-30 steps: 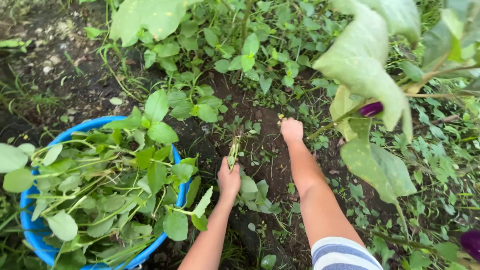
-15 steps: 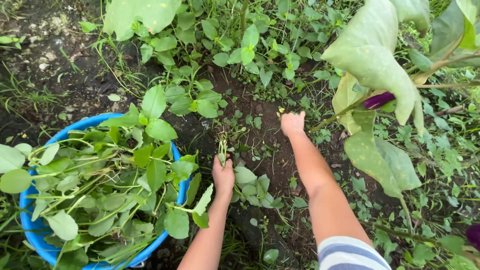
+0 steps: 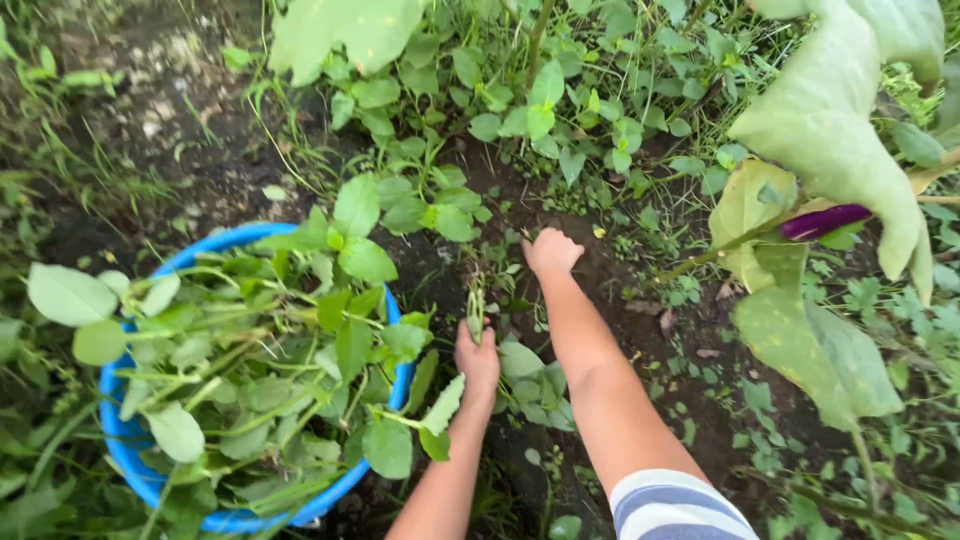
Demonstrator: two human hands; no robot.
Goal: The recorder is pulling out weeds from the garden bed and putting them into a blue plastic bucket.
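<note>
Beside us on the left stands the blue tub (image 3: 125,445), heaped with leafy cuttings (image 3: 250,370). Our left hand (image 3: 478,362) is closed around a small bunch of green stems (image 3: 475,305) just beside its rim. Our right hand (image 3: 548,252) curls down at the soil (image 3: 600,290); grasping low near the roots seems best.

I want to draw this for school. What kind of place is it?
Most likely a vegetable garden. Bare dark soil lies between low leafy green plants, a slim purple eggplant hangs on a big-leafed plant, and a round blue plastic tub holds picked leafy stems. The left hand grips a bunch of green stems.
</note>
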